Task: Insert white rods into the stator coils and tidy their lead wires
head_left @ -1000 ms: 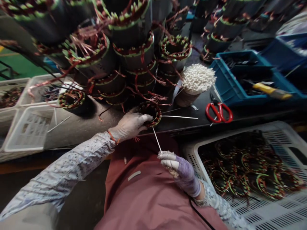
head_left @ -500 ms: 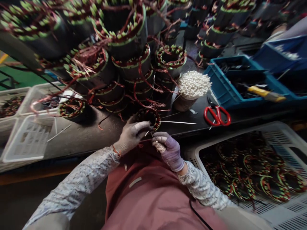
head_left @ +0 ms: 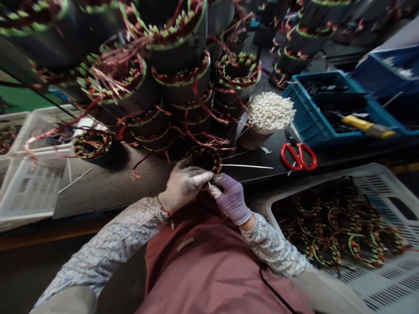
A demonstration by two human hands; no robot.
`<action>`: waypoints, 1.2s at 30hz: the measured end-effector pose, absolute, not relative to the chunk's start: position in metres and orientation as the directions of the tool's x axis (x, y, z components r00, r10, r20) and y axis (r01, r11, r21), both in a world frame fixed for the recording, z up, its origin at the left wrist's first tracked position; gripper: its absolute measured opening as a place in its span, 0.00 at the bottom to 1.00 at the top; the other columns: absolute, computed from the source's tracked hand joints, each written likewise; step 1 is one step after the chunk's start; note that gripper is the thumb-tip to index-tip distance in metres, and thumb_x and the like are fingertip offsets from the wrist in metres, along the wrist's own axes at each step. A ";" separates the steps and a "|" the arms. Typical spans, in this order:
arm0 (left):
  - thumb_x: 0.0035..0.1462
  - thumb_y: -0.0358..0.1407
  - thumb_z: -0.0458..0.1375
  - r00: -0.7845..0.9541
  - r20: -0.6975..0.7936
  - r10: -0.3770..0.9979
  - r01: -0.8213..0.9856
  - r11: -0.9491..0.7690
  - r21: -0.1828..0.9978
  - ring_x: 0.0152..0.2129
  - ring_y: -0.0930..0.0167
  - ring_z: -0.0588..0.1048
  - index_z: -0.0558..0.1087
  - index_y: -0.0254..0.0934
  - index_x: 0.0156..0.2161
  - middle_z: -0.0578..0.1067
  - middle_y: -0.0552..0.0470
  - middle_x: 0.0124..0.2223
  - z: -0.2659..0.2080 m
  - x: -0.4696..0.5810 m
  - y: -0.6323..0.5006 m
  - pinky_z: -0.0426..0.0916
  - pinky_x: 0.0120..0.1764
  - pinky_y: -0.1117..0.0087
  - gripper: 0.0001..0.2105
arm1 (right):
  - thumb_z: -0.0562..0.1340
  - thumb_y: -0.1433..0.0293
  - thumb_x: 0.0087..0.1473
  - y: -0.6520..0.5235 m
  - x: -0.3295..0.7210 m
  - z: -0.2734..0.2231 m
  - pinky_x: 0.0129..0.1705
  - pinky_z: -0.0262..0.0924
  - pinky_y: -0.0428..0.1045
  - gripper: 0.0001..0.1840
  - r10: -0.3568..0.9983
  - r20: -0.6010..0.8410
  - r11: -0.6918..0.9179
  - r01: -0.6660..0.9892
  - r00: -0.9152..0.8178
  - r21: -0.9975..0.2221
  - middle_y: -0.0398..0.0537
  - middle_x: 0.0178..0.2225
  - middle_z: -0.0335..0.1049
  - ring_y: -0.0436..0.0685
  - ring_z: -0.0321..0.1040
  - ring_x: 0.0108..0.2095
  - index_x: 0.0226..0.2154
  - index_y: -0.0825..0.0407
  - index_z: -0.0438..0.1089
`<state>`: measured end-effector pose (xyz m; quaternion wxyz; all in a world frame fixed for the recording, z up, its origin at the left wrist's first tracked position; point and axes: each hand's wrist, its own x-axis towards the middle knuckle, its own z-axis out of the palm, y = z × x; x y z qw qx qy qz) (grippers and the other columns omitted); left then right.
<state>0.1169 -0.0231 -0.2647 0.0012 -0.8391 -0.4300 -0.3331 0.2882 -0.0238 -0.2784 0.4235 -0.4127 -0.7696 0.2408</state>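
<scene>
At the bench's front edge a small motor stator [head_left: 217, 160], a ring wound with copper wire, stands in front of me. My left hand [head_left: 183, 185], in a pale glove, is closed on the stator's near left side, its thumb and fingers reaching across the near rim. Against it, my right hand [head_left: 231, 199], in a purple glove with pale fingertips, is pinched shut at the near rim. Something thin and whitish shows between the fingertips, too small to name. A thin white stick [head_left: 250, 165] lies on the bench to the stator's right.
Stacked wound stators [head_left: 181, 89] with loose copper leads crowd the back. Right of them stand a bundle of white-tipped sticks [head_left: 271, 111], red-handled scissors [head_left: 298, 156] and a blue bin [head_left: 316, 115] with a yellow-handled tool [head_left: 368, 126]. A white basket [head_left: 389, 183] holds several wound rings.
My two hands have come closer together, and the left fingers now reach further right over the near rim. The whole view has shifted slightly.
</scene>
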 end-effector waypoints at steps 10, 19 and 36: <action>0.58 0.31 0.54 0.434 0.577 0.691 0.714 -0.655 0.247 0.32 0.72 0.78 0.74 0.41 0.40 0.81 0.53 0.35 -0.263 0.116 -0.022 0.66 0.43 0.63 0.08 | 0.62 0.72 0.51 -0.027 0.289 -0.270 0.30 0.63 0.46 0.04 0.862 0.397 0.500 0.407 -0.314 -0.764 0.45 0.25 0.71 0.52 0.68 0.26 0.25 0.52 0.70; 0.59 0.32 0.52 0.453 0.525 0.721 0.736 -0.634 0.236 0.35 0.71 0.78 0.75 0.42 0.41 0.81 0.53 0.38 -0.265 0.114 -0.022 0.66 0.45 0.62 0.10 | 0.59 0.68 0.55 -0.020 0.285 -0.278 0.30 0.62 0.46 0.07 0.849 0.432 0.528 0.470 -0.305 -0.707 0.46 0.25 0.71 0.52 0.68 0.28 0.27 0.52 0.69; 0.60 0.36 0.52 0.529 0.397 0.750 0.726 -0.642 0.247 0.35 0.69 0.76 0.76 0.44 0.43 0.78 0.51 0.41 -0.252 0.107 -0.020 0.69 0.36 0.70 0.11 | 0.49 0.65 0.59 -0.012 0.272 -0.213 0.17 0.55 0.45 0.19 0.912 0.285 0.336 0.136 -0.296 -0.932 0.43 0.18 0.66 0.49 0.60 0.17 0.21 0.51 0.64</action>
